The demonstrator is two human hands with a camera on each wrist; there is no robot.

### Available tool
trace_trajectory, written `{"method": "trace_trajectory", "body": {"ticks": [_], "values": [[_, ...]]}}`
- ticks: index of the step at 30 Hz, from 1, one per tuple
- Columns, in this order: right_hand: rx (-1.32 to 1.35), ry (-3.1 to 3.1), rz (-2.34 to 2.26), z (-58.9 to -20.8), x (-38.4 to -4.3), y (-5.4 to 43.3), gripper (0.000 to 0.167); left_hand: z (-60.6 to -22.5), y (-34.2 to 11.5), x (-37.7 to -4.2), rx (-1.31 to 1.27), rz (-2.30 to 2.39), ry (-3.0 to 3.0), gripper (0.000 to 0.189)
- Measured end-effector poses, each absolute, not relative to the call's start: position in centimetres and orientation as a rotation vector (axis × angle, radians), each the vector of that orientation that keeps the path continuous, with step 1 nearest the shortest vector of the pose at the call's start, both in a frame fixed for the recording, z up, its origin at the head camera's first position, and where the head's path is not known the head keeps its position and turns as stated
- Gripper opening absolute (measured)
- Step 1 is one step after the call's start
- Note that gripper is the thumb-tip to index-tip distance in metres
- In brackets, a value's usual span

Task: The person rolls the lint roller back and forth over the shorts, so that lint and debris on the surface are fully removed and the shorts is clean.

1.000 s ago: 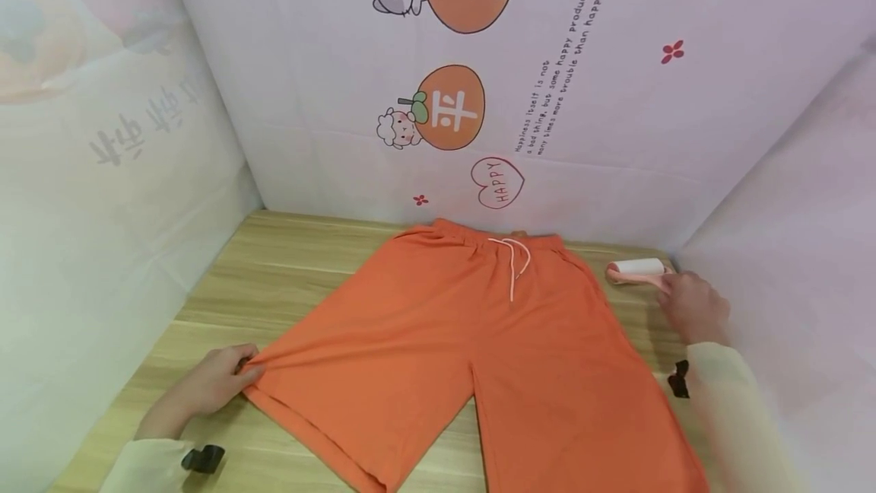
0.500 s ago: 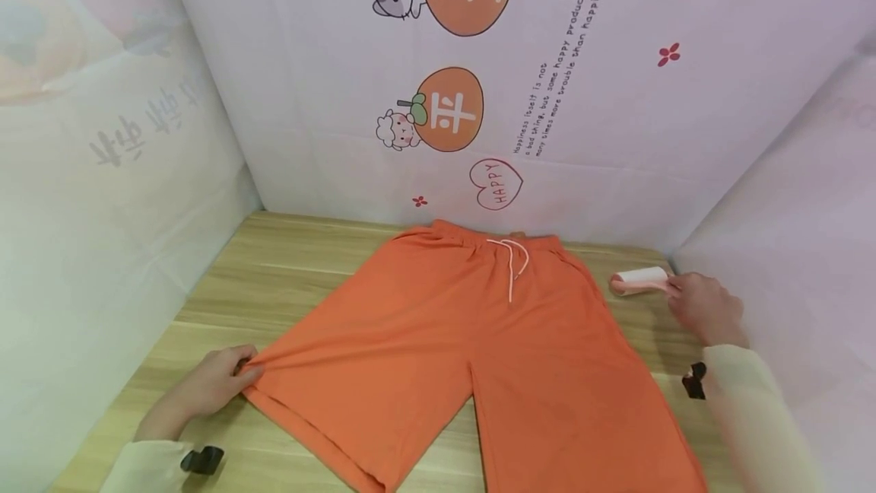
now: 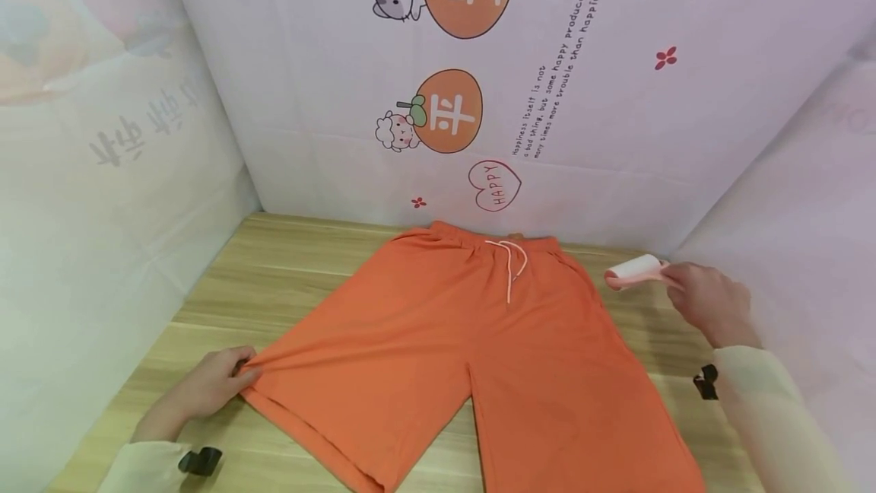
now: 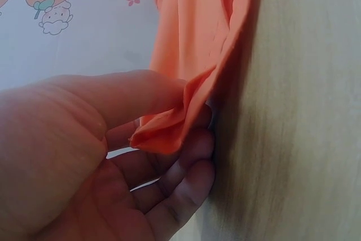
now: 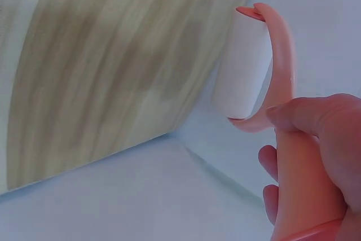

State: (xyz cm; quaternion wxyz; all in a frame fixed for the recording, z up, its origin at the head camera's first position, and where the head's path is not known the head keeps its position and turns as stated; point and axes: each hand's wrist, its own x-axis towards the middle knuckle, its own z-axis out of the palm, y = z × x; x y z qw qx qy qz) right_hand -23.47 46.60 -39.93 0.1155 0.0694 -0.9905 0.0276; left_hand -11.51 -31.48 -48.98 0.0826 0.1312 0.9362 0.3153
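Two hands were busy: the left hand (image 3: 215, 380) pinched the orange shorts (image 3: 472, 326), spread on the desk (image 3: 294, 265), at a hem corner; the right hand (image 3: 712, 303) gripped a pink-handled roller (image 5: 242, 66), just beside the shorts, not touching. Seemingly a readying step, next calling for roller onto cloth.

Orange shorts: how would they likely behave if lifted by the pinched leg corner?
The orange shorts would probably hang floppy: their hem folds softly in the left hand. They may bunch if pushed, given the creases near that hand. The white drawstring, lying loose, would likely dangle.
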Motion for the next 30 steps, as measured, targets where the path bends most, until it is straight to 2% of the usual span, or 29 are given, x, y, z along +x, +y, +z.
{"method": "trace_trajectory", "body": {"ticks": [9,19,23,26,30], "values": [[0.506,-2.716,0.038,-37.6,-23.7,42.2,0.024,-48.8,-31.5,-11.5,0.383,0.946,2.775,0.017],[0.753,-2.643,-0.001,-35.4,-23.9,35.7,0.028,-48.8,-31.4,-11.5,0.38,0.946,2.782,0.017],[0.835,-2.672,-0.042,-34.5,-24.1,32.4,0.014,-48.7,-31.4,-11.5,0.383,0.954,2.774,0.017],[0.898,-2.675,-0.074,-34.3,-24.3,29.9,0.016,-48.7,-31.4,-11.5,0.381,0.953,2.768,0.017],[0.996,-2.633,-0.088,-34.2,-24.2,26.8,0.03,-48.7,-31.4,-11.5,0.384,0.951,2.775,0.017]]}}
